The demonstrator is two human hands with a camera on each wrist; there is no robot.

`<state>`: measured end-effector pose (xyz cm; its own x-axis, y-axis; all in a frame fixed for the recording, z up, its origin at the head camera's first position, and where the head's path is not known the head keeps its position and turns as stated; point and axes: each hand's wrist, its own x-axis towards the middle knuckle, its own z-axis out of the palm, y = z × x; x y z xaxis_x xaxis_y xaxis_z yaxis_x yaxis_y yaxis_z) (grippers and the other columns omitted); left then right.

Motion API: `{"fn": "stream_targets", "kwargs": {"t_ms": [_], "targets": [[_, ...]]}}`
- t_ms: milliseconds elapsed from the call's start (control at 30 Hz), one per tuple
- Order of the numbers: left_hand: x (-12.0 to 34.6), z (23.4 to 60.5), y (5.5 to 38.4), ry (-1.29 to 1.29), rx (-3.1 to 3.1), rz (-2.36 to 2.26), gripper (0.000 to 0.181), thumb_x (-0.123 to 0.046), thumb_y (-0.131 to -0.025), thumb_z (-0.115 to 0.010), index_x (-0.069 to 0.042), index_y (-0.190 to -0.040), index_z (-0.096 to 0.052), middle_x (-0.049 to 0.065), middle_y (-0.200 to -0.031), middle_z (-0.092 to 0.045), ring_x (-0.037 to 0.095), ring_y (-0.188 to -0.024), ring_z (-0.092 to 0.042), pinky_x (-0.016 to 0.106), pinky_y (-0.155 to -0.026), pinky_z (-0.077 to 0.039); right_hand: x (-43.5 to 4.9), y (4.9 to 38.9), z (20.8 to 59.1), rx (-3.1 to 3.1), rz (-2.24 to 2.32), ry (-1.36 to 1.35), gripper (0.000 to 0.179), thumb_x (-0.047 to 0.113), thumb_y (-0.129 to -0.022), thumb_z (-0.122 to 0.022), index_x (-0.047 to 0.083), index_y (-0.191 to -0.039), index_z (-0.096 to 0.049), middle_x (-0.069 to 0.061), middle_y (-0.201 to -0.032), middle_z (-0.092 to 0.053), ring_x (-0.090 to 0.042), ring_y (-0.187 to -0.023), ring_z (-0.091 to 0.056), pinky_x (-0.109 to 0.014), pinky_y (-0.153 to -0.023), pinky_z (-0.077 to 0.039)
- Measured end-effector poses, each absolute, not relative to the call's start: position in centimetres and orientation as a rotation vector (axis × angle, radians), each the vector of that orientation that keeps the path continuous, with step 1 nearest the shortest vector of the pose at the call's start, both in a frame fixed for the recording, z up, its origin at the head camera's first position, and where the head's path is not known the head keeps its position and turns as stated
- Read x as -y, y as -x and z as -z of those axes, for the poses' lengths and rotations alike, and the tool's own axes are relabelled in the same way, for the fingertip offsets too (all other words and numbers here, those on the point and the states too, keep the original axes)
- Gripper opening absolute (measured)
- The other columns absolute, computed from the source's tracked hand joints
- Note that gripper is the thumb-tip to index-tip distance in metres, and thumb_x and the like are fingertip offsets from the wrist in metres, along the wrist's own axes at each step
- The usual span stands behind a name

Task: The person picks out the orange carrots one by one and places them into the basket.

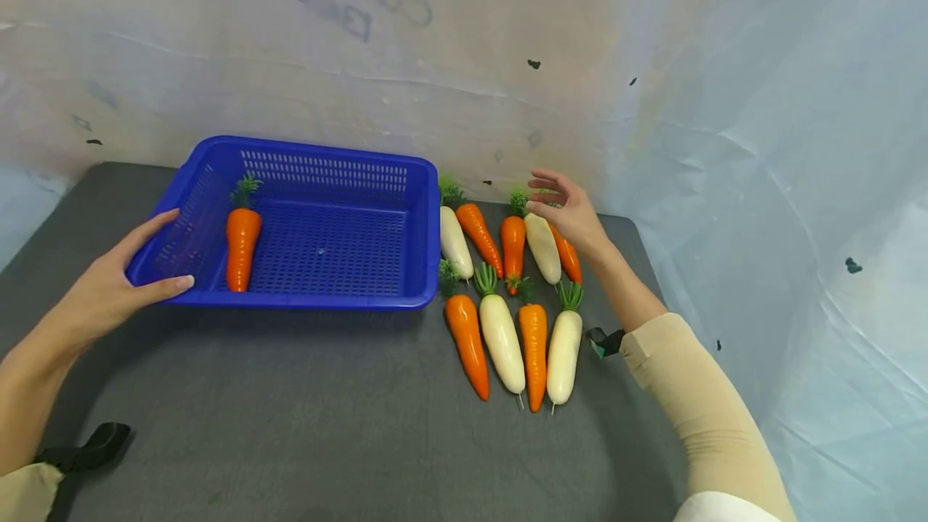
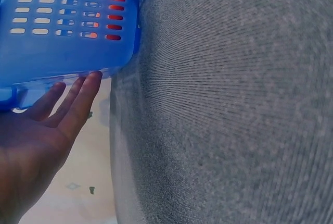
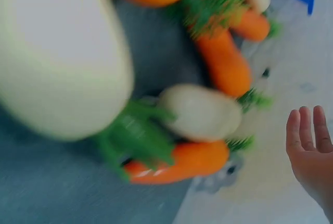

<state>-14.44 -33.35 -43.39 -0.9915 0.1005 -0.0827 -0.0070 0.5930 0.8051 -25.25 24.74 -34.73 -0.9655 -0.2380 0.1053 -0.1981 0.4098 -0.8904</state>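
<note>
My left hand (image 1: pixel 109 288) holds the near left corner of a blue plastic basket (image 1: pixel 312 300), its thumb over the rim. Seen from the left wrist, the fingertips (image 2: pixel 93 78) lie against the basket's outer edge. A single orange carrot (image 1: pixel 242 248) with a green top lies inside, at the basket's left. My right hand (image 1: pixel 573 216) is empty, fingers spread, above the far end of a group of vegetables. Nearest under it are a white radish (image 1: pixel 542 248) and a carrot (image 1: pixel 568 256). In the right wrist view this hand (image 3: pixel 312 156) appears beyond them.
Two rows of carrots and white radishes lie right of the basket; the near row includes a carrot (image 1: pixel 467 345) and a leafy radish (image 1: pixel 565 353). They rest on a dark grey table (image 1: pixel 326 425). Pale sheeting (image 1: pixel 471 63) hangs behind and at the right.
</note>
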Motion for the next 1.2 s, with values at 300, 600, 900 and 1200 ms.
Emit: {"fn": "stream_targets", "kwargs": {"t_ms": [300,600,900,1200], "targets": [[33.3,43.4,14.5,-0.065,-2.694,-1.369,0.093,-0.028,-0.098,-0.064,-0.042,-0.157,0.006,0.034,-0.159,0.008,0.072,-0.128,-0.015,0.082,-0.094,-0.017,-28.1,25.6,36.5,-2.79,1.71,0.419,0.045,-0.005,-0.092,-0.064,-0.001,-0.136,-0.055,-0.025,-0.135,-0.054,-0.036,-0.119,-0.056,-0.036,-0.097,-0.049],[33.4,43.5,14.5,-0.061,-2.689,-1.37,0.093,-0.028,-0.098,-0.065,-0.041,-0.157,0.006,0.034,-0.159,0.008,0.071,-0.128,-0.017,0.082,-0.094,-0.017,-31.8,26.5,39.7,-2.788,1.693,0.329,0.052,-0.002,-0.091,-0.067,0.002,-0.14,-0.052,-0.026,-0.139,-0.051,-0.046,-0.124,-0.051,-0.032,-0.089,-0.051],[33.4,43.3,14.6,-0.038,-2.684,-1.362,0.093,-0.029,-0.098,-0.064,-0.043,-0.157,0.006,0.034,-0.159,0.006,0.069,-0.126,-0.021,0.081,-0.094,-0.02,-34.2,28.0,42.8,-2.744,1.433,0.249,0.072,0.0,-0.093,-0.066,0.009,-0.156,-0.031,-0.02,-0.156,-0.035,-0.044,-0.134,-0.042,-0.058,-0.099,-0.044],[33.6,43.4,14.4,-0.073,-2.688,-1.354,0.091,-0.029,-0.097,-0.064,-0.043,-0.157,0.003,0.035,-0.159,0.004,0.069,-0.127,-0.021,0.082,-0.094,-0.02,-34.8,28.5,43.8,-2.649,1.244,0.272,0.077,0.006,-0.096,-0.066,0.015,-0.159,-0.023,-0.023,-0.159,-0.025,-0.049,-0.133,-0.04,-0.061,-0.096,-0.045]]}}
